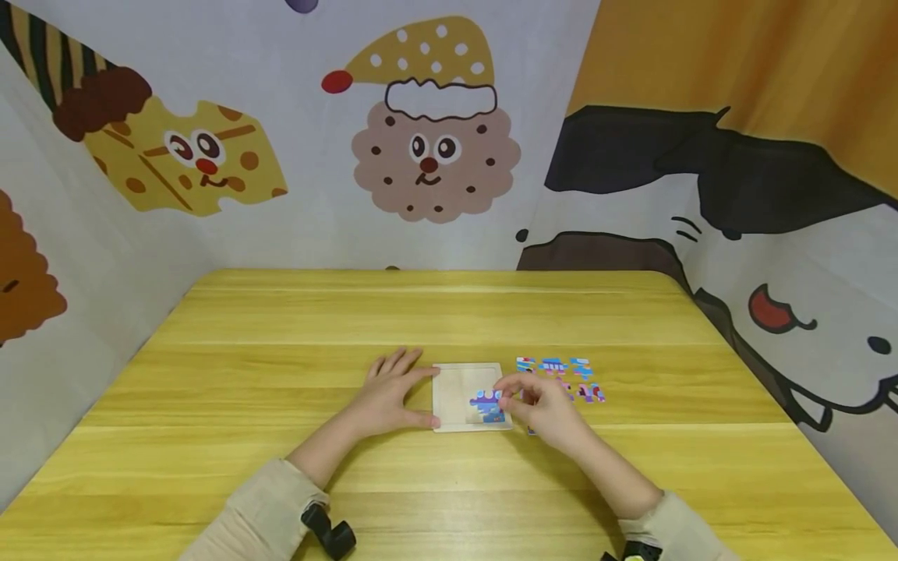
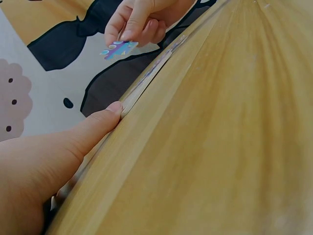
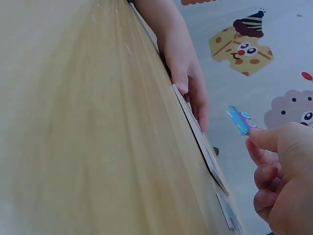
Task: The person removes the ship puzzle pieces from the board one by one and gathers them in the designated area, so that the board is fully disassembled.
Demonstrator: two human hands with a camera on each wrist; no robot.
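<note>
A pale wooden puzzle tray (image 1: pixel 451 397) lies flat on the table. My left hand (image 1: pixel 388 397) is spread at its left side, the thumb touching the near corner and the index finger the far corner. Over the tray's right part, my right hand (image 1: pixel 542 409) pinches a blue and purple puzzle piece (image 2: pixel 119 50) between thumb and index finger. The wrist views show this piece (image 3: pixel 239 120) raised above the tray. Blue colour shows in the tray's near right corner, but the held piece partly covers it in the head view.
Several loose puzzle pieces (image 1: pixel 581 368) lie on the table right of the tray, some hidden behind my right hand. The wooden table (image 1: pixel 316 312) reaches back to a cloth (image 1: pixel 302 226) printed with cartoon figures.
</note>
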